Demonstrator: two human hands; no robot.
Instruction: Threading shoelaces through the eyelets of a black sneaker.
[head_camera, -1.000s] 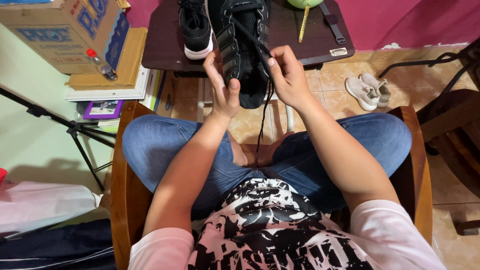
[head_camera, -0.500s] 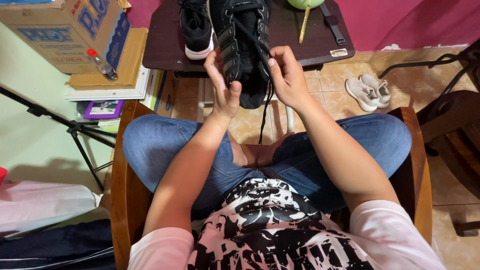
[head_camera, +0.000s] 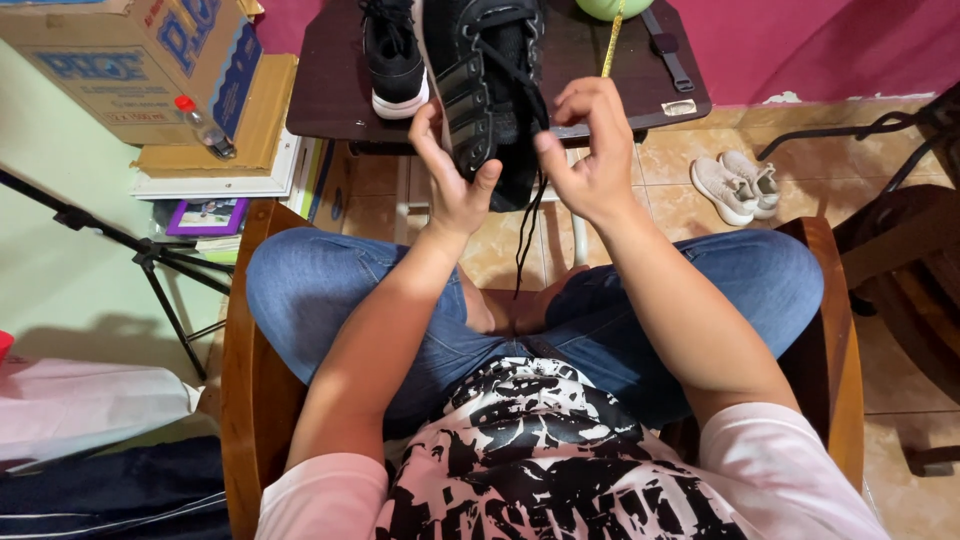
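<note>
1. Black shoe (head_camera: 490, 95): held upright in front of the seated person, just above the near edge of the dark tabletop (head_camera: 320, 90), its sole side turned toward the left.
2. Left hand (head_camera: 455, 185): grasps the shoe from the left, the thumb pressed against its lower near part and the fingers (head_camera: 425, 130) laid along the sole side.
3. Right hand (head_camera: 590, 150): raised at the right side of the shoe, its fingertips pinched together on the black lace (head_camera: 528, 215) near the shoe's upper.
4. The lace: its free end hangs straight down from the shoe between the two wrists, toward the lap.
5. Second black shoe (head_camera: 393, 60) with a white sole: rests on the tabletop, just left of the held shoe and apart from both hands.
6. Yellow tape measure (head_camera: 608, 45): lies on the tabletop, far right of the held shoe, beside a dark strap (head_camera: 668, 45).
7. Pair of pale sneakers (head_camera: 738, 185): stands on the tiled floor at right, well apart from the hands.
8. Cardboard box (head_camera: 130, 60): sits at far left on a stack of flat items, with a small bottle (head_camera: 203, 127) leaning against it.
9. Wooden chair (head_camera: 250, 400): carries the person, who sits cross-legged in blue jeans.
</note>
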